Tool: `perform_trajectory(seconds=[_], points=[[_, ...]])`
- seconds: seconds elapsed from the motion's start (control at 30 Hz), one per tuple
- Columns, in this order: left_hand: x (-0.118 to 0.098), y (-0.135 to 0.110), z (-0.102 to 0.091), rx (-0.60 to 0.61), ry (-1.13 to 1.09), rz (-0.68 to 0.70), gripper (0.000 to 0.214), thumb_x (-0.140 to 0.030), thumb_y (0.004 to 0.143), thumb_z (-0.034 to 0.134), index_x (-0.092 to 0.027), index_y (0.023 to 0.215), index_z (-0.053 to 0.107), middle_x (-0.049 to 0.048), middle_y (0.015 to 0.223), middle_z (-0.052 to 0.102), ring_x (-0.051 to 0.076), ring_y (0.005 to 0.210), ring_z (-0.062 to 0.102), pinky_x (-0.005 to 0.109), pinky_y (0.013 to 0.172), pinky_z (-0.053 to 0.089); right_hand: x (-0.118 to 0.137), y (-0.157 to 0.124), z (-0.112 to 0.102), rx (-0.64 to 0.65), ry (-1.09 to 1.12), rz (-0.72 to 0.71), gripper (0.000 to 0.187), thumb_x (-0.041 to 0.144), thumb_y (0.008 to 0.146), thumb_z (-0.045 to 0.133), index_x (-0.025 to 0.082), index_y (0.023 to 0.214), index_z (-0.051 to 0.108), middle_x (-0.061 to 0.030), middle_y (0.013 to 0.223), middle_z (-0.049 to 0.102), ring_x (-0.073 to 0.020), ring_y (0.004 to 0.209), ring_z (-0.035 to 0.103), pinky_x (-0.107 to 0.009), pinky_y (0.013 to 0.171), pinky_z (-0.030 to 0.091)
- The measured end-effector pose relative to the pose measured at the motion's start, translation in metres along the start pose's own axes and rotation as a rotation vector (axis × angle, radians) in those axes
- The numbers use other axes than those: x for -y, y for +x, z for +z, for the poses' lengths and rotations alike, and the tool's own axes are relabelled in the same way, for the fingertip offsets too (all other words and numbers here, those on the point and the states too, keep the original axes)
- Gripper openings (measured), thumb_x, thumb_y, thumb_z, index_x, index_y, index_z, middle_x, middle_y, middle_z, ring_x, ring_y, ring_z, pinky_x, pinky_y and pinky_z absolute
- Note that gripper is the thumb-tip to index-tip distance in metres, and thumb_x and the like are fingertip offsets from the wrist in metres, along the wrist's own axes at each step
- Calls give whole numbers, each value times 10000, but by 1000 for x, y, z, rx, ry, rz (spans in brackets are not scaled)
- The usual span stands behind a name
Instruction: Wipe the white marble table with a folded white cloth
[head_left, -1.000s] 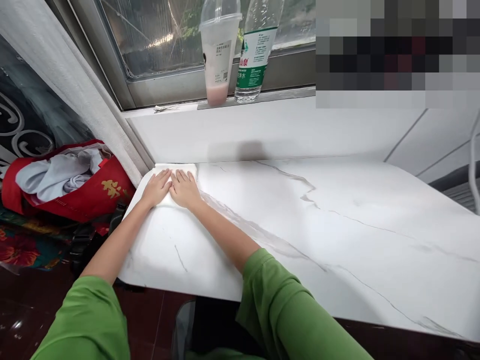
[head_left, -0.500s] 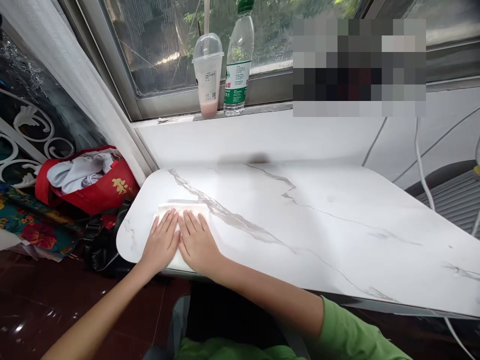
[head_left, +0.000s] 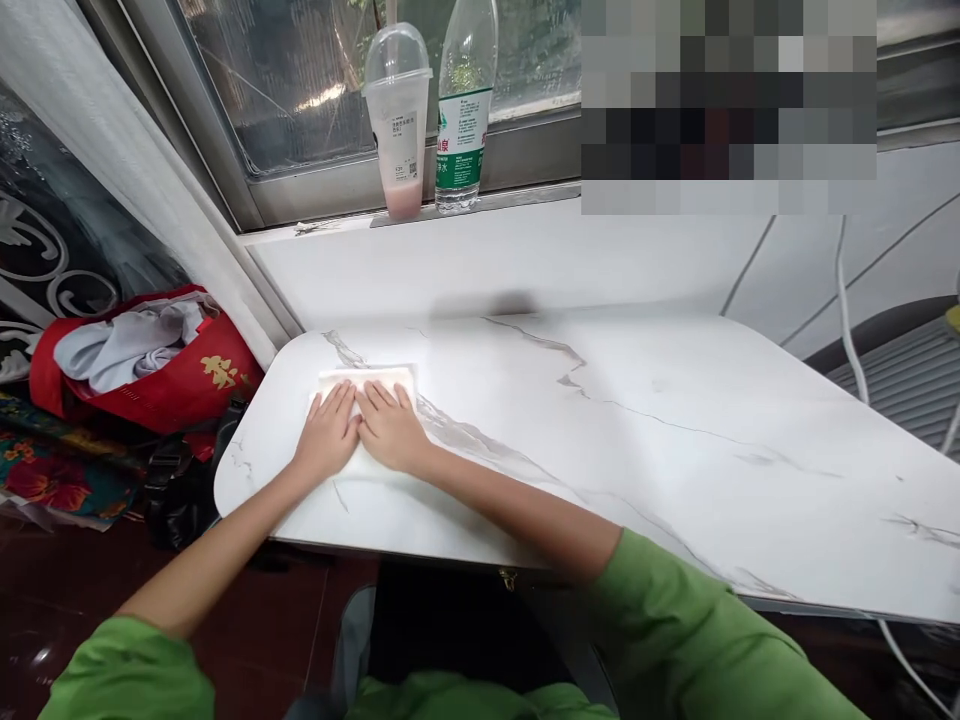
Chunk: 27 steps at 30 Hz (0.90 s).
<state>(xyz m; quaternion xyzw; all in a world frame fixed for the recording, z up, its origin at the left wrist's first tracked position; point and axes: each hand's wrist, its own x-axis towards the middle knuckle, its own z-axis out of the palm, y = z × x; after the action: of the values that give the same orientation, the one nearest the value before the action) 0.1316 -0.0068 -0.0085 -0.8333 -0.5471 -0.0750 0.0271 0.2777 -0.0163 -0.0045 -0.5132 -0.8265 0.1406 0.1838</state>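
Observation:
A folded white cloth (head_left: 375, 380) lies on the left part of a white marble-look table (head_left: 637, 440). Both my hands press flat on it, side by side, fingers stretched out and pointing away from me. My left hand (head_left: 328, 432) covers the cloth's left half, my right hand (head_left: 390, 427) its right half. Only the cloth's far edge shows beyond my fingertips. My arms wear green sleeves.
On the window sill stand a lidded plastic cup (head_left: 398, 125) with a pink drink and a clear water bottle (head_left: 462, 110). Left of the table sits a red bag (head_left: 157, 370) stuffed with clothes, over a dark bag (head_left: 180, 490). White cables (head_left: 847, 310) hang at the right.
Both hands slid the cloth from the table's far left corner toward the near edge, then pushed it part way back toward the middle.

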Motion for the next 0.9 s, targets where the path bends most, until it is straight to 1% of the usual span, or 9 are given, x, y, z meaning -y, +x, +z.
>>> perform_trajectory(seconds=[0.1, 0.2, 0.33, 0.43, 0.57, 0.67, 0.73, 0.83, 0.9], points=[[10, 48, 4, 32, -18, -8, 520, -228, 949, 298, -91, 1446, 364, 117, 1531, 340, 221, 1429, 284, 457, 1176, 207, -24, 38, 5, -98, -56, 37, 525, 225, 948, 306, 54, 1439, 377, -170, 1516, 366, -260, 1423, 275, -495, 1171, 116], [21, 90, 8, 19, -34, -45, 510, -231, 949, 319, -110, 1441, 376, 107, 1530, 344, 211, 1427, 291, 445, 1177, 204, -46, 77, 6, -123, -80, 38, 504, 208, 947, 308, 79, 1425, 401, -154, 1505, 392, -241, 1409, 304, -484, 1167, 135], [29, 133, 15, -31, -67, -112, 490, -224, 949, 329, -138, 1425, 409, 90, 1510, 386, 203, 1415, 318, 436, 1170, 221, -71, 121, 4, -159, -90, 30, 481, 187, 939, 320, 94, 1397, 436, -154, 1488, 420, -240, 1392, 332, -488, 1149, 171], [33, 156, 19, -36, -86, -136, 486, -218, 948, 330, -137, 1418, 421, 86, 1506, 394, 205, 1409, 331, 431, 1169, 217, -86, 142, 4, -167, -85, 29, 478, 175, 935, 323, 84, 1389, 440, -154, 1481, 429, -243, 1383, 342, -480, 1140, 185], [38, 178, 23, -48, -92, -114, 476, -211, 938, 338, -152, 1399, 443, 86, 1489, 426, 204, 1395, 356, 429, 1158, 229, -98, 158, 2, -195, -82, 38, 459, 161, 930, 331, 87, 1364, 462, -144, 1450, 471, -234, 1358, 371, -459, 1126, 214], [41, 186, 25, -71, -86, -97, 457, -204, 930, 339, -167, 1361, 486, 84, 1442, 491, 210, 1363, 405, 418, 1142, 260, -102, 163, 1, -216, -85, 36, 433, 148, 919, 343, 103, 1319, 502, -136, 1372, 550, -228, 1289, 446, -434, 1098, 260], [41, 187, 25, -79, -84, -91, 452, -205, 930, 338, -172, 1352, 495, 80, 1422, 514, 212, 1352, 419, 411, 1138, 268, -103, 164, 1, -222, -88, 30, 423, 145, 916, 344, 117, 1301, 516, -129, 1342, 574, -227, 1260, 471, -429, 1089, 274], [41, 186, 25, -74, -83, -94, 456, -210, 938, 327, -170, 1367, 475, 79, 1440, 495, 209, 1365, 399, 421, 1147, 250, -102, 162, 1, -225, -80, 22, 439, 144, 916, 327, 126, 1316, 507, -127, 1372, 553, -229, 1283, 452, -442, 1111, 247], [40, 182, 24, -63, -83, -103, 464, -222, 947, 320, -160, 1387, 452, 82, 1471, 454, 209, 1386, 367, 430, 1157, 229, -101, 158, 1, -211, -71, 34, 472, 155, 919, 313, 112, 1360, 474, -132, 1436, 492, -231, 1339, 395, -451, 1136, 209]])
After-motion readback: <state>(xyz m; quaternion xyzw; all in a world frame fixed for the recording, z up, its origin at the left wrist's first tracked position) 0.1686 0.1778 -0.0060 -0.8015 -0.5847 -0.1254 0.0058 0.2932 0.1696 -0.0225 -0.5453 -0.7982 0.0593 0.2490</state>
